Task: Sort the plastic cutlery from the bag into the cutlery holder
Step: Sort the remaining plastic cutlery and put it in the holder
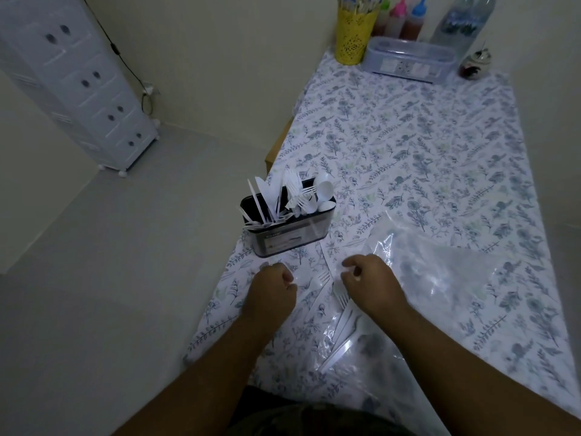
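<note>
left hand (273, 286) curled into loose fist on floral tablecloth (424, 152), pinching nothing visible. right hand (369, 283) curled, fingers at edge of clear bag (440, 278); grip unclear. white forks (342, 316) inside bag. black cutlery holder (287, 229) just beyond hands, cutlery upright inside.

I see a table (408, 158) under a floral-print cloth. Just beyond my left hand's (272, 289) knuckles stands a dark cutlery holder (287, 236), near the table's left edge. A clear plastic bag (440, 278) lies flat beneath my right hand's (369, 283) fingers and spreads rightward. Far past both sets of fingertips, at the back edge, sit a yellow perforated cup (353, 39), a clear lidded box (410, 59), squeeze bottles (405, 20) and water bottles (462, 23).
</note>
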### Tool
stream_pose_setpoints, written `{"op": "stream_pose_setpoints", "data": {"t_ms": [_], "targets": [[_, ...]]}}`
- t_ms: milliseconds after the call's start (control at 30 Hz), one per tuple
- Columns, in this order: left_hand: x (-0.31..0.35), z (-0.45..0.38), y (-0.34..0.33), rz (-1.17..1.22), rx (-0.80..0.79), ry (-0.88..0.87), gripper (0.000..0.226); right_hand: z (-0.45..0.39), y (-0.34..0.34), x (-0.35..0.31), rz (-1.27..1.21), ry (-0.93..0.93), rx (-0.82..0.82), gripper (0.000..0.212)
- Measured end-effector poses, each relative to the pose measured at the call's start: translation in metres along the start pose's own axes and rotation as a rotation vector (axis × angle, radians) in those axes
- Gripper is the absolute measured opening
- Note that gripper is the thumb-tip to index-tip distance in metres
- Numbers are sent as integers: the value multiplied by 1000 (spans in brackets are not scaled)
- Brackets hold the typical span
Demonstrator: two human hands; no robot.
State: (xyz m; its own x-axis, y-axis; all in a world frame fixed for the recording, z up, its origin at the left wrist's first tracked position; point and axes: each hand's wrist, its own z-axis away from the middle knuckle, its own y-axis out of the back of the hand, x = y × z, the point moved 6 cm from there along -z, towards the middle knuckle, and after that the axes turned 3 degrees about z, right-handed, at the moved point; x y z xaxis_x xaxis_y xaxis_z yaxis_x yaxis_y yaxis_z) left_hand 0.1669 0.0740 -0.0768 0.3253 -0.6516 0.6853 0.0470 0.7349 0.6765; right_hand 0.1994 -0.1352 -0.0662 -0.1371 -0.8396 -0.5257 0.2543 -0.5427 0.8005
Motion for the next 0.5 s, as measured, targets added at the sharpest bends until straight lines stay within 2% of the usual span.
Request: {"op": "stream_pose_setpoints", "data": {"t_ms": [133, 233, 300, 400, 500], "targets": [[-8, 6, -17, -139, -76, -41, 15, 11, -21, 20, 153, -144, -161, 36], [-12, 11, -30, -238, -138, -64, 20, 13, -24, 20, 241, -173, -152, 24], [-16, 13, -33, -229, -131, -45, 15, 11, -26, 19, 225, -181, -135, 15], [-19, 13, -32, -180, -78, -13, 7, 9, -21, 20, 18, -190, -60, 12], [-22, 16, -29, -100, -37, -9, 12, 12, -7, 25, -302, -192, 89, 12]]}}
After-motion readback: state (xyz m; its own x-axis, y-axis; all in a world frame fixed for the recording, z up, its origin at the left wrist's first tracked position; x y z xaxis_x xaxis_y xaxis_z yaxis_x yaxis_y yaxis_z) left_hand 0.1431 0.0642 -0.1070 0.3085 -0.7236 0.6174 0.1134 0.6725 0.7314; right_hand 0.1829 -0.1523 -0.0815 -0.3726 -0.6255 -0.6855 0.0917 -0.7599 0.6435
